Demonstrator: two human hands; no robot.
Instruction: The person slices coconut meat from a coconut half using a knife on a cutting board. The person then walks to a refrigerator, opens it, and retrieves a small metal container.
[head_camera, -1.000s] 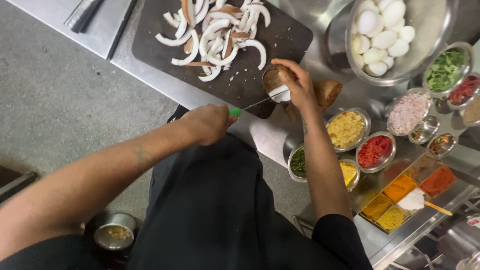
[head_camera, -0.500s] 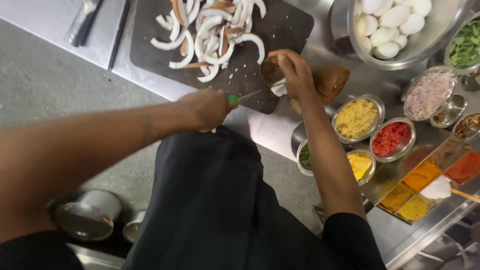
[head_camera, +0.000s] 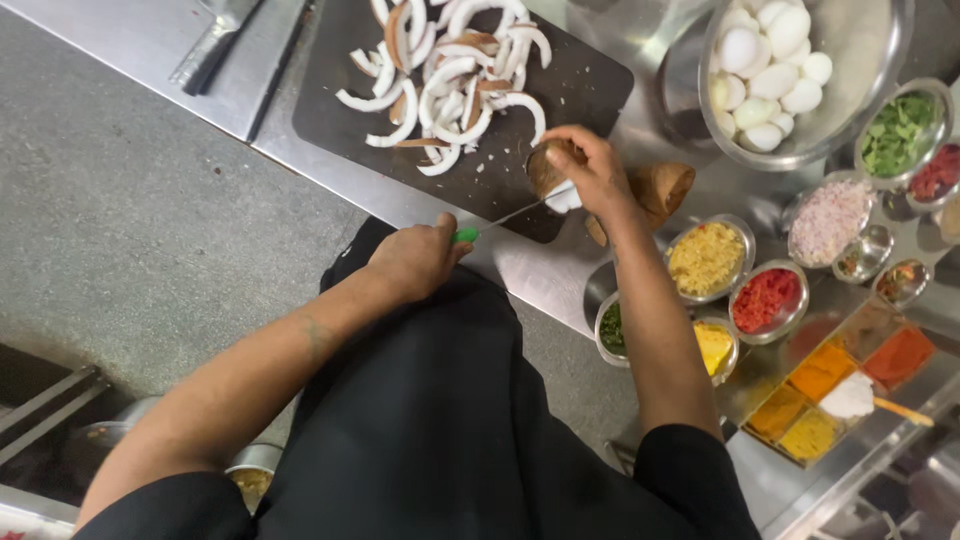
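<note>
From the head camera, the left hand (head_camera: 415, 262) is closed around a green-handled knife (head_camera: 505, 215), its thin blade running up and to the right into a piece of coconut (head_camera: 548, 168). The right hand (head_camera: 590, 172) curls over that piece and pinches it against the near right corner of the dark cutting board (head_camera: 600, 85). The piece shows brown shell skin on the outside and white flesh where the blade meets it.

The coconut looks hard and stiff, light for its bulk, and rounded enough to roll, so the fingers belong on the brown outer curve, well back from the cut. The wet white face is likely slippery.

White coconut slices (head_camera: 445, 75) with brown rims lie heaped across the far middle of the board. Another brown coconut half (head_camera: 665, 185) rests just right of the right hand, on the steel counter (head_camera: 540, 270).

Room is tight on the right: a large steel bowl of peeled eggs (head_camera: 770, 65) stands far right, and small bowls of yellow (head_camera: 707, 258), red (head_camera: 765, 300) and green (head_camera: 897, 135) ingredients crowd near the wrist, with a tray of orange and yellow spices (head_camera: 830, 385) beyond. The board's near edge sits close to the counter's edge, so the knife hand works over the drop. The left of the board has more free space
</note>
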